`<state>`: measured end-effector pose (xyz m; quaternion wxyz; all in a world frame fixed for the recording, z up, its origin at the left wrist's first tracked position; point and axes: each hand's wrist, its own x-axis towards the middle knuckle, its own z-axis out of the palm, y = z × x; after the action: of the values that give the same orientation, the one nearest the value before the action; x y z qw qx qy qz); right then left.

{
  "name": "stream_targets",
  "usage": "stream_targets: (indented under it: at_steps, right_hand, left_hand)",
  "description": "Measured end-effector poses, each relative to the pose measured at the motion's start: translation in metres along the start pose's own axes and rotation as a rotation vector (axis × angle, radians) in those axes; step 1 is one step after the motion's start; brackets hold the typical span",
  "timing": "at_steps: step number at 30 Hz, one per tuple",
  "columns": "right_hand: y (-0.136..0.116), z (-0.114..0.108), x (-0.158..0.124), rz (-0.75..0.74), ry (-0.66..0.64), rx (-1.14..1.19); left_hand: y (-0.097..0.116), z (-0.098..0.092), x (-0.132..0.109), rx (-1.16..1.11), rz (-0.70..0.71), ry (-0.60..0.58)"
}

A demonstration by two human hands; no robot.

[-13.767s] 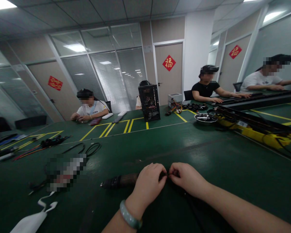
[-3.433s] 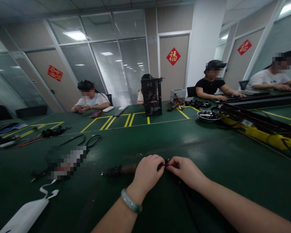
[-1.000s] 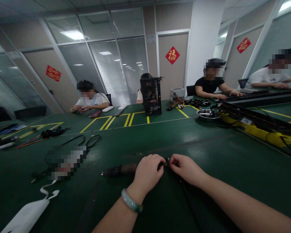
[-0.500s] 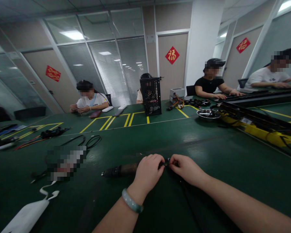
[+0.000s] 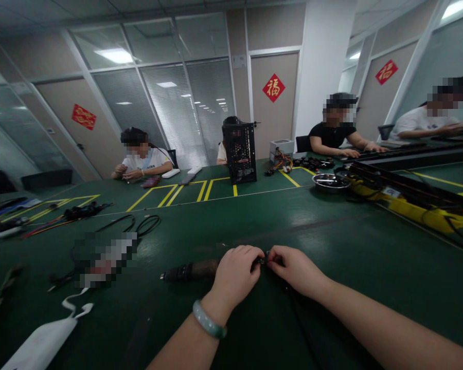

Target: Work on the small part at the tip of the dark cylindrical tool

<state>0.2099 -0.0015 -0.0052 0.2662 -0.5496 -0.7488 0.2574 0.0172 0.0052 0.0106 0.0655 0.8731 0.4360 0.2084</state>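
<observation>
My left hand point(image 5: 237, 270) is closed, its fingers pinching a small dark part point(image 5: 261, 260) too small to name. My right hand point(image 5: 293, 264) pinches at the other side of that part, with a thin reddish strand showing by its fingertips. The fingertips of both hands nearly meet. Left of my left hand lies what looks like an electric screwdriver point(image 5: 191, 271), dark, with its metal tip pointing left; its rear end is hidden behind that hand. A black cord point(image 5: 299, 313) runs down the table below my right hand. My left wrist wears a green bangle.
A white pouch-like thing point(image 5: 42, 339) and coiled black cable point(image 5: 148, 224) lie to the left. A metal bowl point(image 5: 331, 190) stands near a long black frame with yellow wrapping point(image 5: 424, 213). Farther back are a black computer case point(image 5: 244, 154), a power supply point(image 5: 281, 149) and several seated co-workers.
My hands have hardly moved; the fingertips shift slightly around the small part. At the far left edge a blurred dark shape has come into view. The far-right co-worker's hands have risen.
</observation>
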Motion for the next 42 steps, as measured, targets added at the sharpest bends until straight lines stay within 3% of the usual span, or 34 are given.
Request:
stream_targets:
  at_steps: [5,18,25,42]
  right_hand:
    - [0.0005,0.0003,0.0002,-0.004,-0.004,0.012]
    - [0.0029,0.0030,0.0026,0.023,-0.009,0.038]
    - [0.0046,0.0038,0.0038,0.022,-0.028,0.061]
    - [0.0002,0.0005,0.0021,0.047,-0.049,0.090]
  left_hand:
    - [-0.0013,0.0016,0.0003,0.009,-0.040,-0.004]
    - [-0.0015,0.0022,0.0009,0.020,0.011,-0.015]
    - [-0.0006,0.0030,0.0012,0.039,-0.055,-0.014]
    - [-0.0032,0.0029,0.0006,-0.041,-0.004,-0.016]
